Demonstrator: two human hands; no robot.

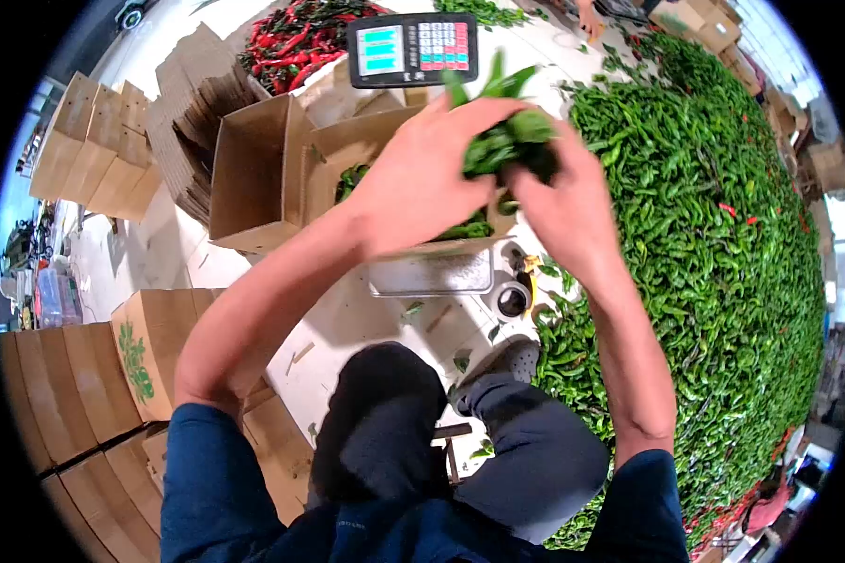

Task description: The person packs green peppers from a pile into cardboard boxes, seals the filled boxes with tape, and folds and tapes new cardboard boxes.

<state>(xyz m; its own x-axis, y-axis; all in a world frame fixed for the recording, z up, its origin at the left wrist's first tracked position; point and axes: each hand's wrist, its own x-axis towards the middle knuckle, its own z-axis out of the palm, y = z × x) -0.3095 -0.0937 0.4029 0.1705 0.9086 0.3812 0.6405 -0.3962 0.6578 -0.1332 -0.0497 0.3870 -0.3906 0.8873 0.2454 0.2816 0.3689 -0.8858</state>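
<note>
Between them, my two hands hold a bunch of green peppers (512, 141) above an open cardboard box (333, 143). My left hand (422, 169) is curled over the bunch from the left. On the other side my right hand (573, 202) grips it, with the fingers partly blurred. Some green peppers (471, 228) lie inside the box, partly hidden by my left hand and forearm. The box stands on the metal platform (432, 274) of a scale, whose display panel (413, 51) is just behind it.
A large heap of green peppers (704, 235) spreads along the right. Red peppers (296, 47) lie at the back left. An open cardboard box (251, 169), flattened cardboard (183, 122) and stacked cartons (75, 385) fill the left. A tape dispenser (514, 298) sits before the scale.
</note>
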